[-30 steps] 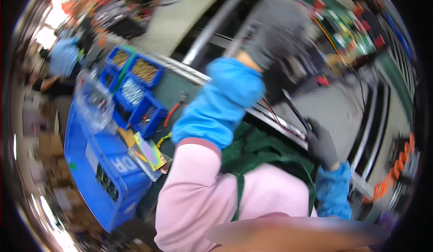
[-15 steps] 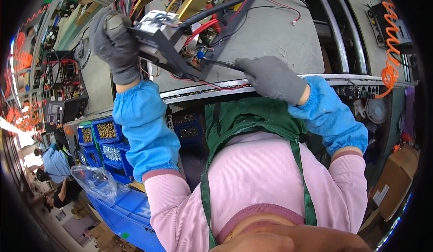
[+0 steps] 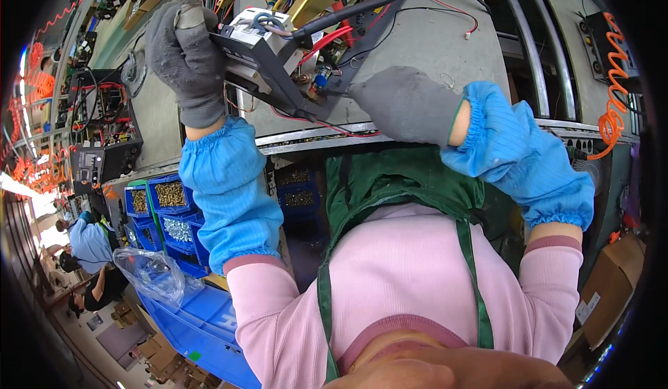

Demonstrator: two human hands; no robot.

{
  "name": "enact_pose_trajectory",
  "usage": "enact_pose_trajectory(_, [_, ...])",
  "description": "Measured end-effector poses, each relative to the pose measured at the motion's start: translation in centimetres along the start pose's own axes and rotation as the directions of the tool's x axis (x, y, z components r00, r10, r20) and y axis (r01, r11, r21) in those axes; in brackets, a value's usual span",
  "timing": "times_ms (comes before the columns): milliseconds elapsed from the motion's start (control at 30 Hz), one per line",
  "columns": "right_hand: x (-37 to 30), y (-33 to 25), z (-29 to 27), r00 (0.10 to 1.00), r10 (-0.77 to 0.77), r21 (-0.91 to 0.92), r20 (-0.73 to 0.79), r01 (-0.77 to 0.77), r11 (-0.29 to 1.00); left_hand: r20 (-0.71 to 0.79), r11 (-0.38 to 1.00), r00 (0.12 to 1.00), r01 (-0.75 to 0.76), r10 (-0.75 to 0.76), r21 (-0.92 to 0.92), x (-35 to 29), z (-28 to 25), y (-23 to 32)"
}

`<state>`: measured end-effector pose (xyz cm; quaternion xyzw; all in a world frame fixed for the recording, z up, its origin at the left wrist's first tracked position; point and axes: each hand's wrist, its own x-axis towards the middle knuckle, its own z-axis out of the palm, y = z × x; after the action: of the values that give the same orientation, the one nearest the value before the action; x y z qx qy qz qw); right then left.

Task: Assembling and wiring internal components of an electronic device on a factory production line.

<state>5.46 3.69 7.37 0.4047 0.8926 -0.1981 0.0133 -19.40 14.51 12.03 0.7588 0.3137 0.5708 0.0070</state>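
Nearest the camera are the person's pink sleeves, green apron [image 3: 390,194] and blue sleeve covers; beyond them both gloved hands work at the edge of the grey worktop [image 3: 445,48]. The left hand [image 3: 186,58] has its fingers clamped around the left end of a black electronics chassis [image 3: 268,51], tilted up off the worktop with a white block and wiring on top. The right hand [image 3: 407,104] rests at the chassis's lower right corner, fingers curled toward it; whether they pinch a wire or only press cannot be told. The chassis looks rigid and fairly heavy, with fragile boards and loose red, yellow and black wires [image 3: 327,13], so the bare metal frame edges seem the safest hold. Further left stand blue bins of screws [image 3: 170,197]. Against half a second ago, both hands keep the same grip and the view has merely shifted slightly.
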Motion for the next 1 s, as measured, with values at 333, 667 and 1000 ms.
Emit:
enact_pose_trajectory(333, [-1.3,-1.8,4.3,0.981,0.182,0.081,0.062,-0.187,0.979,0.043,0.999,0.999,-0.028,0.030,-0.036,0.4,1.2,3.7])
enact_pose_trajectory(667, [0.5,-0.4,4.5,0.859,0.302,0.331,0.413,-0.450,0.829,0.373,0.921,0.878,-0.368,0.300,0.127,1.1,0.9,5.4])
enact_pose_trajectory(1000, [-1.7,1.5,10.1,0.939,0.257,0.561,0.227,-0.342,0.754,0.269,0.947,0.913,-0.322,0.307,0.012,0.6,1.7,4.3])
